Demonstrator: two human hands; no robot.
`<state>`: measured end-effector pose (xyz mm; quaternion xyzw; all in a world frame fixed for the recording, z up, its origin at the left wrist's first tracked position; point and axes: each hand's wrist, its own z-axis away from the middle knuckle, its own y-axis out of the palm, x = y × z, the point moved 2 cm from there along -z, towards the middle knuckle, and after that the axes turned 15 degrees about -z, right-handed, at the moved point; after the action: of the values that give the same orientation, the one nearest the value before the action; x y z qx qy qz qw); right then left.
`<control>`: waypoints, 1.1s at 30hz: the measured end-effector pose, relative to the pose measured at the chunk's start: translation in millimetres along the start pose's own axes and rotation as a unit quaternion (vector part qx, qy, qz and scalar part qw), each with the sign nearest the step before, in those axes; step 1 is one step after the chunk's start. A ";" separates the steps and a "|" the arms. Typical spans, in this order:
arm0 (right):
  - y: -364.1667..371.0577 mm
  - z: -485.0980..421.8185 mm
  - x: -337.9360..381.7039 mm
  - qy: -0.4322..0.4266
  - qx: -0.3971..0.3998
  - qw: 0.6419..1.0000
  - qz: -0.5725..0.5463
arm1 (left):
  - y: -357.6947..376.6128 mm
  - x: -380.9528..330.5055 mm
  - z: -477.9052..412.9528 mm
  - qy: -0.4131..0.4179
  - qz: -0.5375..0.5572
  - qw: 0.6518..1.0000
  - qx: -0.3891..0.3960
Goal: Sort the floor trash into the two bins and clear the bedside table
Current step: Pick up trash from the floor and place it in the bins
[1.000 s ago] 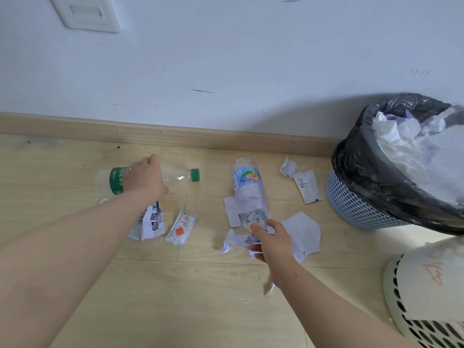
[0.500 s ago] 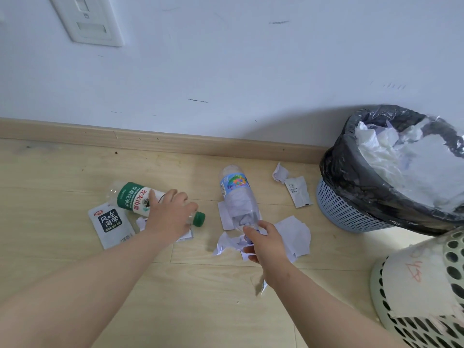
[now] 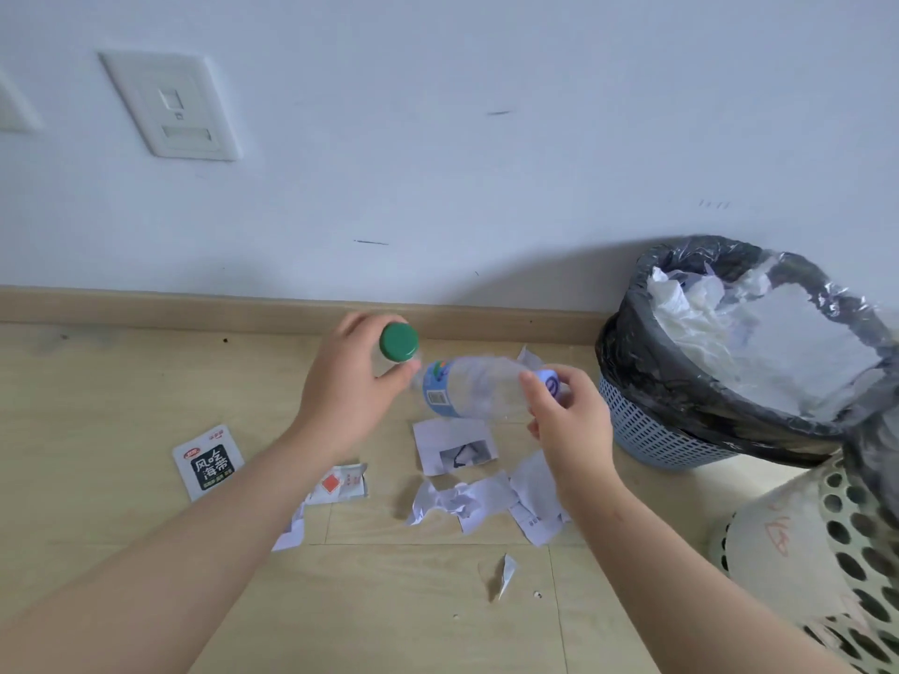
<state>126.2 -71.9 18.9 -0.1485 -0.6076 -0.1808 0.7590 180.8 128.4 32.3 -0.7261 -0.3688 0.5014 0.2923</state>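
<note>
1. Now your left hand (image 3: 348, 381) is clasped round the green-capped bottle (image 3: 399, 342). The cap faces the camera and the palm hides most of the body.
2. Your right hand (image 3: 569, 420) pinches the clear bottle (image 3: 467, 389) at its cap end. The bottle hangs roughly level, blue label visible, with its base just beside the left hand.
3. Change: half a second ago both bottles lay on the floor (image 3: 121, 381) with your hands on them. Both are now lifted clear of it. The black-and-white sachet (image 3: 208, 462), partly covered a second ago, lies fully exposed.
4. Below your forearms the paper scraps (image 3: 467, 498), the orange-marked sachet (image 3: 338, 481) and one small torn scrap (image 3: 506, 574) are on the floor, untouched.
5. The black-lined bin (image 3: 647, 430) stands to your right by the wall, heaped with crumpled white waste. The white perforated bin (image 3: 846, 542) sits nearer you at the frame edge, and its inside is not visible.
6. Judgement: two items are in hand and neither is binned yet. With soft white waste in the lined bin, the bottles probably belong in the perforated one. Paper and sachets remain to sort. The bedside table is out of view.
</note>
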 end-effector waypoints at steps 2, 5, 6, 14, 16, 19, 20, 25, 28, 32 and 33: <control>-4.8 -0.8 23.2 -0.057 -0.014 0.998 -0.012 | -13.9 -20.5 -11.1 0.009 0.044 0.999 -0.015; -12.3 2.3 60.2 -0.125 -0.032 0.991 -0.019 | -32.2 -53.3 -25.5 0.033 0.090 0.995 -0.036; -16.6 3.7 73.2 -0.144 -0.036 0.988 -0.031 | -37.8 -66.3 -30.4 0.035 0.106 0.993 -0.038; -70.2 25.7 164.3 -0.276 -0.117 0.953 -0.035 | -83.7 -167.2 -44.6 0.116 0.235 0.964 -0.053; -99.6 37.4 187.4 -0.317 -0.161 0.934 -0.031 | -90.6 -196.7 -45.6 0.149 0.276 0.947 -0.065; -145.3 53.7 211.6 -0.363 -0.247 0.897 -0.042 | -86.1 -239.5 -42.6 0.186 0.337 0.919 -0.086; -159.6 57.7 216.0 -0.371 -0.277 0.885 -0.050 | -80.5 -254.1 -39.8 0.190 0.350 0.913 -0.089; -227.1 71.6 218.9 -0.370 -0.390 0.842 -0.039 | -39.1 -320.3 -16.0 0.186 0.411 0.892 -0.040; -264.8 79.2 212.1 -0.350 -0.444 0.825 -0.011 | -16.7 -344.7 0.9 0.184 0.438 0.880 0.008; -295.0 82.5 199.7 -0.288 -0.448 0.844 0.063 | 20.7 -365.0 24.1 0.249 0.386 0.881 0.111; -297.8 80.7 194.8 -0.259 -0.435 0.859 0.075 | 31.3 -366.4 30.0 0.266 0.362 0.882 0.141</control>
<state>-41.0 -319.5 228.3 -0.5501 -0.6292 -0.3238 0.4434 77.6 -191.0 185.5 -0.8664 0.0862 0.4068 0.2765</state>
